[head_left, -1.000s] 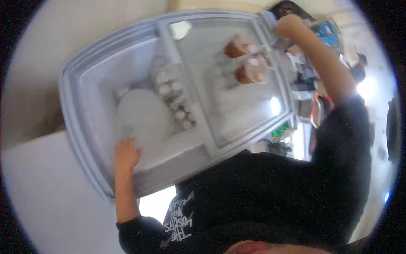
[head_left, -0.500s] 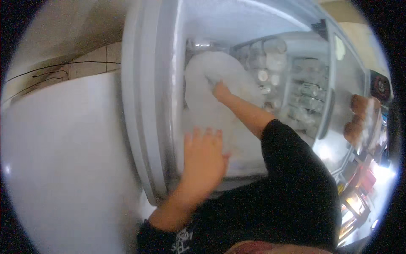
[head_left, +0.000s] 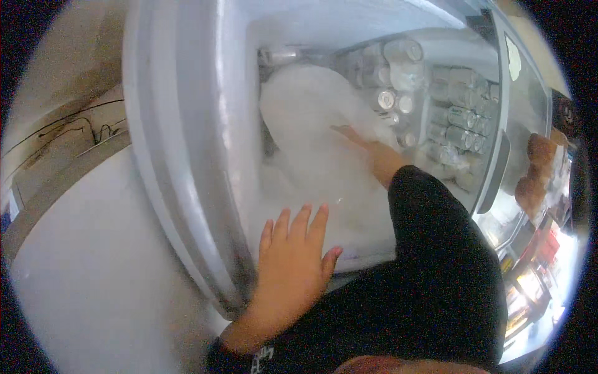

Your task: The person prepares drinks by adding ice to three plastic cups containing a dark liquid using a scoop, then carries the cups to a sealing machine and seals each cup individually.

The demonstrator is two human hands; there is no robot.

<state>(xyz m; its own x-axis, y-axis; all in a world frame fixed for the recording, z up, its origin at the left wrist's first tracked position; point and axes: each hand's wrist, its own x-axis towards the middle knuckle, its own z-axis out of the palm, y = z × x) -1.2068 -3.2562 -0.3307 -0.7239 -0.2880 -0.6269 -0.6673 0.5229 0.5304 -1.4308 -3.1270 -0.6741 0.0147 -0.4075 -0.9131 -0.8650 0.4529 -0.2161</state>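
My left hand (head_left: 289, 274) hovers palm down at the near side of an open chest freezer (head_left: 233, 143), fingers spread and nothing in them. Farther in, my right hand (head_left: 367, 146) reaches down from a black sleeve, close over a large white frosty mass (head_left: 305, 103). Pale mist veils its fingers; a thin pointed shape shows at their tips, and whether that is a finger or a held thing is unclear. The white mass fills the left and middle of the freezer. Whether it is ice or a bag cannot be made out.
Frosted cans (head_left: 461, 118) are stacked at the freezer's right side, several in a separate section. A handle (head_left: 495, 177) runs along the right edge. A white rounded surface (head_left: 93, 262) lies left of the freezer, with dark cables (head_left: 68, 124) beyond. Brown items (head_left: 536, 168) stand at the far right.
My right hand has drawn back to the right, and mist now covers it more. My left hand stays near the freezer's front, its fingers more spread. The view has shifted.
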